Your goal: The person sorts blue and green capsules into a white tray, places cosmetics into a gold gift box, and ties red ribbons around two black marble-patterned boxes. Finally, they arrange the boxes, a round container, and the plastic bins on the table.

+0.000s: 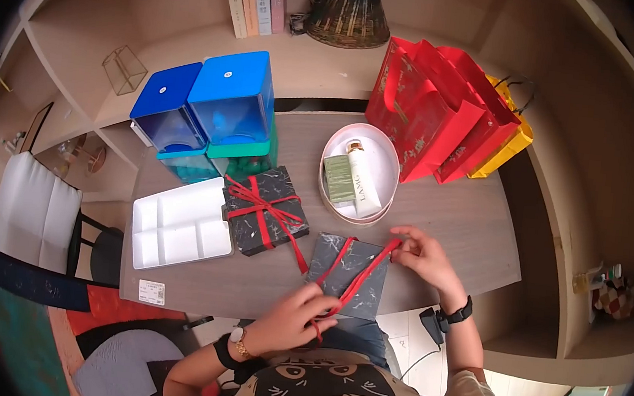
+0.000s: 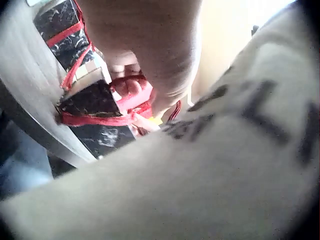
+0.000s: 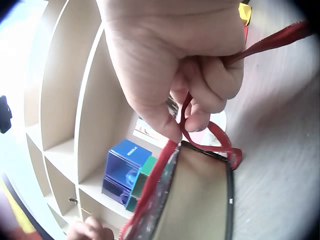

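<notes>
A black marble-patterned gift box (image 1: pixel 355 263) lies near the table's front edge, with red ribbon (image 1: pixel 371 268) running across it. My right hand (image 1: pixel 429 262) pinches the ribbon at the box's far right corner between thumb and fingers. A ribbon end trails from under its curled fingers (image 3: pixel 215 85) in the right wrist view, where the box shows a beige face (image 3: pixel 195 195). At the near left side of the box, my left hand (image 1: pixel 291 319) holds the ribbon between its fingers. A second marble box (image 1: pixel 278 232), tied with a red bow, sits to the left.
A white divided tray (image 1: pixel 185 223) lies at the left, with blue storage boxes (image 1: pixel 232 87) behind it. An oval box (image 1: pixel 322 176) holding a tube (image 1: pixel 364 183) and a green block (image 1: pixel 339 179) stands farther back. Red paper bags (image 1: pixel 424 117) stand at the back right.
</notes>
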{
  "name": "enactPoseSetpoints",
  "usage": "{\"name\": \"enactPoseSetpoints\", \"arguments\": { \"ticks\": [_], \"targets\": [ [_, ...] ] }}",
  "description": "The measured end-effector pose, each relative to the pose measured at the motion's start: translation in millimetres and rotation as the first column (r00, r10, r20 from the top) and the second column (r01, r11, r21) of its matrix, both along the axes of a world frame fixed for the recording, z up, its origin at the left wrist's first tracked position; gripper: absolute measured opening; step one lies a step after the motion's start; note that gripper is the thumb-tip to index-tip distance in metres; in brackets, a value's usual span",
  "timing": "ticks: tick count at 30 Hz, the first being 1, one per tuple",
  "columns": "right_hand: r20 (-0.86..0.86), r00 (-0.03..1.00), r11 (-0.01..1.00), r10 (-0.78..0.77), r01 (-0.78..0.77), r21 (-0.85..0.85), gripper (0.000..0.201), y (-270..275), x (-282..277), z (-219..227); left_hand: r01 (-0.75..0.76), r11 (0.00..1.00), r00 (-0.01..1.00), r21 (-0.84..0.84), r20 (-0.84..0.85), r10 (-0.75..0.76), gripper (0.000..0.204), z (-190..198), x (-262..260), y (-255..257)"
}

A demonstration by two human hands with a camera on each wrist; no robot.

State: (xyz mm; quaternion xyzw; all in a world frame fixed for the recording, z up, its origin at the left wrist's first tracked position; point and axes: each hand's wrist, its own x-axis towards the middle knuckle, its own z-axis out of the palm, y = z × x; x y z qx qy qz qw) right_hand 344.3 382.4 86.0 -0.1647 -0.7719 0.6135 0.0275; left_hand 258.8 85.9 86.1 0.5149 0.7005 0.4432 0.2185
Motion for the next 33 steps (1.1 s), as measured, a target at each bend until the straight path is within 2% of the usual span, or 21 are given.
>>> {"name": "enactPoseSetpoints", "arguments": {
  "ticks": [2,3,4,8,10,13,14,19,20,23,26,29,32,33],
  "targets": [
    [0.124,0.992,0.981,0.010,-0.034,0.191,0.026,-1,-2,-5,-0.135,0.991,0.965,0.013,-0.227,0.134,0.052,-2,-4,5],
    [0.110,0.994,0.987,0.016,-0.033,0.159,0.026,1,-2,-13,-0.198,0.980,0.921,0.032,-0.335,0.197,0.058,-1,-6,8],
    [0.096,0.995,0.991,0.020,-0.033,0.128,0.025,4,-3,-24,-0.210,0.976,0.919,-0.062,-0.353,0.175,0.070,-1,-6,8],
    [0.012,1.000,1.000,-0.011,0.011,-0.014,0.022,11,-8,-42,-0.147,0.987,0.841,-0.061,-0.533,0.093,0.072,0,-8,15],
    [0.010,1.000,0.998,-0.004,0.004,0.062,0.020,16,-14,-41,-0.090,0.990,0.825,-0.106,-0.564,0.014,0.073,-14,-7,16],
    [0.055,0.998,0.987,0.020,-0.028,0.157,0.019,20,-30,-26,-0.084,0.989,0.782,-0.119,-0.623,-0.009,0.070,-27,-9,15],
    [0.078,0.996,0.982,0.032,-0.046,0.184,0.019,18,-36,-22,-0.070,0.992,0.781,-0.102,-0.625,-0.009,0.068,-32,-8,14],
    [0.081,0.994,0.992,0.067,-0.075,0.106,0.017,14,-61,-35,-0.045,0.999,0.780,-0.024,-0.625,0.020,0.062,-42,-2,7],
    [0.099,0.993,0.993,0.064,-0.073,0.093,0.017,12,-63,-35,-0.050,0.999,0.786,-0.016,-0.618,0.029,0.055,-40,-1,5],
    [-0.057,0.990,0.992,0.125,-0.127,-0.018,0.018,2,-57,-39,0.010,1.000,0.790,0.018,-0.614,0.003,0.048,-43,-4,-1],
    [0.023,0.982,0.982,0.187,-0.186,-0.038,0.020,-4,-49,-28,0.069,0.997,0.802,0.021,-0.596,-0.043,0.044,-47,-3,-10],
    [0.079,0.987,0.986,0.137,-0.143,0.083,0.020,-6,-41,-33,0.073,0.996,0.796,0.046,-0.605,-0.030,0.046,-46,0,-19],
    [0.121,0.988,0.993,0.093,-0.101,0.059,0.022,-3,-29,-40,-0.171,0.966,0.871,0.192,-0.429,0.239,0.053,-28,13,-24],
    [0.090,0.994,0.996,0.067,-0.072,0.048,0.023,-3,-24,-43,-0.300,0.936,0.897,0.184,-0.280,0.342,0.058,-32,15,-26]
  ]
}}
